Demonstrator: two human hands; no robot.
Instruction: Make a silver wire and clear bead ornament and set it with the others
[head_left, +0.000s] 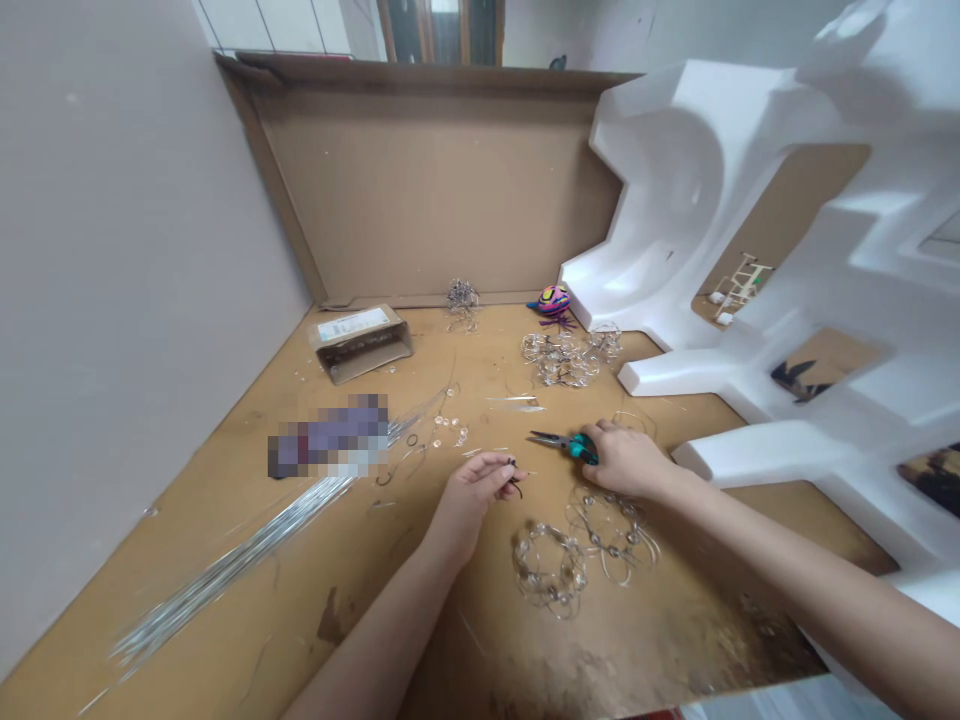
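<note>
My left hand (480, 488) is closed in a pinch on a short dark piece of bent wire (516, 487), whose thin ends stick out past the fingertips. To its right, my right hand (619, 458) curls its fingers round the teal handles of needle-nose pliers (574, 446). The pliers lie low over the table, jaws pointing left. Nearer to me, below both hands, are two rings of looped wire with clear beads: one wire ring (550, 565) and another beaded ring (613, 535). Several clear beads (448, 432) are scattered left of the hands.
A bundle of straight wires (255, 550) runs along the left of the wooden table (420, 640). An open cardboard box (361, 345) stands behind it. More wire loops (566, 358) lie at the back, near a colourful ball-like thing (553, 300). White moulded foam (660, 180) borders the right.
</note>
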